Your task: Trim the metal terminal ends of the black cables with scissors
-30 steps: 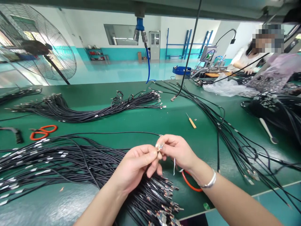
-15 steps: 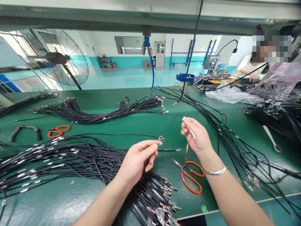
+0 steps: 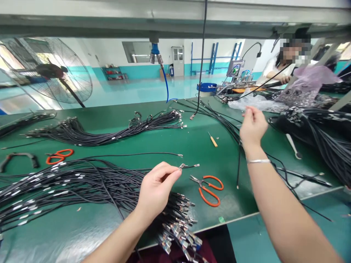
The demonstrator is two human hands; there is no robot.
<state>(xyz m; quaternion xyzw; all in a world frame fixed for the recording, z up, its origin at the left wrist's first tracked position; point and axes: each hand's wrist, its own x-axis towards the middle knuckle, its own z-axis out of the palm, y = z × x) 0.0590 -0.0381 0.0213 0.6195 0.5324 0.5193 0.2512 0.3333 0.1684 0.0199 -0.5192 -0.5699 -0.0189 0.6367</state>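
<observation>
Green workbench (image 3: pixel 109 233) fills the near view of a factory hall with a teal floor, and a large standing fan (image 3: pixel 52 73) rises behind its far left edge. A thick bundle of black cables (image 3: pixel 68 186) lies across the near left of the bench, its metal-tipped ends spilling over the front edge. A second bundle (image 3: pixel 109 131) lies farther back, and a heap of cables (image 3: pixel 323 138) sits at the right. A co-worker (image 3: pixel 274 69) sits at the far right end.

The left hand (image 3: pixel 156 186) is over the near bundle, thumb and forefinger pinching a small metal terminal (image 3: pixel 181 166) just above the bench, near its front middle. The right hand (image 3: pixel 252 126) is raised well apart to the right, fingertips pressed together on something too small to tell.

Orange scissors (image 3: pixel 210 190) lie on the bench between the two arms. Another orange pair (image 3: pixel 59 156) lies beside black pliers (image 3: pixel 19 159) at the left, and a wooden-handled awl (image 3: pixel 212 140) lies farther back
</observation>
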